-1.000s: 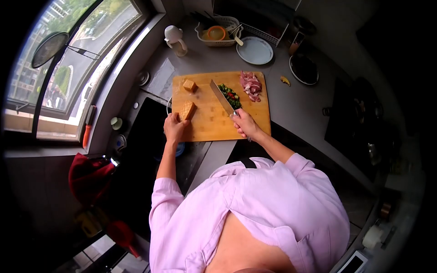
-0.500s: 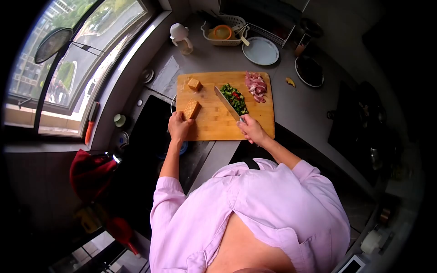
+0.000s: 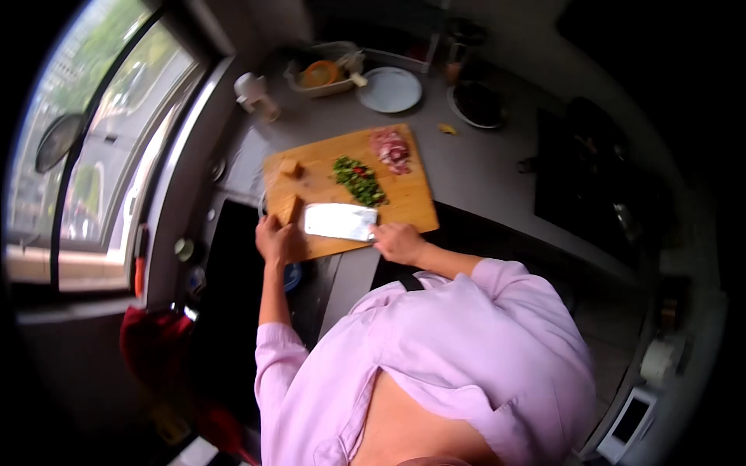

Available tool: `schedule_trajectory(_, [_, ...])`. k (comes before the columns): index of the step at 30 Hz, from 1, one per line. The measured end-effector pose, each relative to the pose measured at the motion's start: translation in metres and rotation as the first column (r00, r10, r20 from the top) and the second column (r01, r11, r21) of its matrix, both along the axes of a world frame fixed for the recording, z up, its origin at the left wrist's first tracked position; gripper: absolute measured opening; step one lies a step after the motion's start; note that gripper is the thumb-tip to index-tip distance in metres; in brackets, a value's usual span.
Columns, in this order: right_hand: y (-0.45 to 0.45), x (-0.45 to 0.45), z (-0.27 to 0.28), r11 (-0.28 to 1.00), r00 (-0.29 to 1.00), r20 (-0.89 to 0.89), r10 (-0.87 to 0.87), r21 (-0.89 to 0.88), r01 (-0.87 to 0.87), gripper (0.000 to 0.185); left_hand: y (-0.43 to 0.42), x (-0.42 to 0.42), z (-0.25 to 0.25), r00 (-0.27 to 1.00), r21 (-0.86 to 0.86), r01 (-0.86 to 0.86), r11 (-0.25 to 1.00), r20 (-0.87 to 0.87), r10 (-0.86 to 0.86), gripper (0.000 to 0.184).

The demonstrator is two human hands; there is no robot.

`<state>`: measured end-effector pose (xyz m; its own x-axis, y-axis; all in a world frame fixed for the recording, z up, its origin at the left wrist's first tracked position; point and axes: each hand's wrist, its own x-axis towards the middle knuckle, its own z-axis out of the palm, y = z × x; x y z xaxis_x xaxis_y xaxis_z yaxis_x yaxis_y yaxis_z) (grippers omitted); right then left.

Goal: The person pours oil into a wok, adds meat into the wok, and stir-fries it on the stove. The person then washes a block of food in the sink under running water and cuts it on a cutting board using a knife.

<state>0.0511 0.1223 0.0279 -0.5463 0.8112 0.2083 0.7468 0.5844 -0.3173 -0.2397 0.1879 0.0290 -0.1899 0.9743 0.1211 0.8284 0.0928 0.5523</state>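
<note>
My left hand (image 3: 273,239) is closed at the near end of a golden-brown tofu block (image 3: 287,208) on the left of the wooden cutting board (image 3: 311,250). A smaller tofu piece (image 3: 290,168) sits farther back. My right hand (image 3: 399,245) grips the handle of a cleaver (image 3: 339,221). The bright broad face of its blade is turned up, with its tip side pointing left toward the tofu block. Behind the blade lies a heap of chopped green and red peppers (image 3: 359,182). Sliced raw meat (image 3: 391,149) lies at the board's far right corner.
Beyond the board are a white plate (image 3: 390,90), a basket (image 3: 330,84) of utensils and a small white-topped bottle (image 3: 255,95). A dark round dish (image 3: 478,106) stands to the right, near the stove (image 3: 579,175). The window (image 3: 116,140) is at the left.
The cleaver has swung away from the peppers, left and nearer to me, and its blade now shows its broad face. My left hand stays at the tofu block. The whole view has turned.
</note>
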Motion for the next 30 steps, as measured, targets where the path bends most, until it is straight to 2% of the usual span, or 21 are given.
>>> schedule_trajectory(1, [0.001,-0.002,-0.011,0.998,0.998,-0.054,0.022,0.066,-0.018,0.022,0.0,0.001,0.0,1.0,0.036,0.012,0.999,0.009,-0.012,0.027])
schedule_trajectory(3, [0.001,-0.006,-0.016,0.991,0.997,0.063,0.046,0.119,-0.053,0.015,-0.002,0.003,0.002,0.998,0.077,0.042,0.996,0.033,-0.045,0.027])
schedule_trajectory(5, [-0.002,-0.009,-0.017,0.983,0.996,0.089,0.006,0.185,-0.023,0.016,-0.004,0.003,0.003,0.996,0.071,0.068,0.995,0.053,-0.072,0.028])
schedule_trajectory(8, [-0.01,-0.004,0.01,0.993,0.993,0.041,-0.115,-0.033,0.117,0.035,-0.003,-0.005,-0.008,0.996,0.069,0.087,0.994,-0.013,-0.087,0.034])
schedule_trajectory(9, [-0.013,0.003,0.026,0.989,0.988,0.042,-0.145,-0.021,0.146,0.035,-0.005,-0.004,-0.007,0.996,0.058,0.085,0.995,-0.033,-0.083,0.037])
schedule_trajectory(10, [-0.021,0.016,0.045,0.987,0.984,-0.098,-0.147,-0.08,0.139,0.037,-0.007,-0.002,-0.004,0.996,0.045,0.076,0.996,-0.051,-0.074,0.041])
schedule_trajectory(11, [-0.032,0.03,0.069,0.984,0.96,-0.236,-0.148,-0.137,0.118,0.038,-0.011,-0.004,-0.004,0.997,0.047,0.068,0.997,0.026,-0.07,0.046])
schedule_trajectory(12, [-0.038,0.05,0.108,0.955,0.972,-0.121,-0.201,-0.246,0.167,0.039,-0.015,-0.004,-0.003,0.998,0.059,0.047,0.997,0.042,-0.049,0.05])
schedule_trajectory(13, [-0.043,0.072,0.118,0.956,0.951,-0.149,-0.271,-0.157,0.247,0.036,-0.019,-0.005,-0.002,0.997,0.105,0.062,0.993,0.029,-0.066,0.052])
schedule_trajectory(14, [-0.048,0.101,0.129,0.924,0.937,-0.15,-0.314,0.181,0.338,0.031,-0.024,-0.005,0.0,0.997,0.149,0.074,0.986,0.016,-0.077,0.053])
schedule_trajectory(15, [-0.057,0.126,0.149,0.827,0.872,-0.236,-0.428,0.288,0.483,0.026,-0.031,-0.003,0.006,0.998,0.156,0.066,0.986,-0.034,-0.062,0.054])
schedule_trajectory(17, [-0.068,0.183,0.179,0.601,0.685,-0.167,-0.709,0.366,0.711,0.026,-0.046,0.001,0.016,0.999,0.205,0.036,0.978,0.001,-0.037,0.053])
schedule_trajectory(18, [-0.07,0.215,0.177,0.492,0.605,-0.159,-0.78,0.441,0.751,0.031,-0.053,0.002,0.019,0.999,0.229,0.023,0.973,0.024,-0.029,0.052])
schedule_trajectory(20, [-0.075,0.268,0.182,0.411,0.413,0.085,-0.907,0.391,0.824,0.038,-0.059,0.013,0.027,1.0,0.242,0.011,0.97,-0.005,-0.01,0.043])
schedule_trajectory(21, [-0.072,0.288,0.178,0.401,0.407,0.074,-0.91,0.397,0.825,0.038,-0.063,0.024,0.034,1.0,0.243,0.013,0.97,0.015,-0.017,0.038])
schedule_trajectory(23, [-0.068,0.322,0.164,0.619,0.574,0.235,-0.785,0.254,0.743,0.041,-0.07,0.057,0.05,0.994,0.281,0.032,0.959,0.092,-0.06,0.025])
schedule_trajectory(24, [-0.064,0.326,0.16,0.653,0.597,0.271,-0.755,0.222,0.724,0.03,-0.068,0.073,0.053,0.959,0.243,0.062,0.968,0.253,-0.125,0.022])
schedule_trajectory(26, [-0.053,0.334,0.158,0.65,0.564,0.372,-0.738,0.166,0.741,0.019,-0.054,0.103,0.034,0.917,0.302,0.168,0.938,0.302,-0.262,0.02])
schedule_trajectory(27, [-0.05,0.341,0.155,0.671,0.594,0.325,-0.736,0.233,0.704,0.017,-0.055,0.132,0.055,0.907,0.272,0.266,0.925,0.254,-0.335,0.02])
schedule_trajectory(29, [-0.052,0.352,0.167,0.646,0.564,0.321,-0.761,0.287,0.707,0.016,-0.044,0.175,0.054,0.831,0.15,0.396,0.906,0.363,-0.423,0.021])
schedule_trajectory(30, [-0.052,0.357,0.178,0.622,0.537,0.318,-0.782,0.342,0.704,0.016,-0.038,0.194,0.052,0.766,0.161,0.492,0.856,0.388,-0.513,0.019])
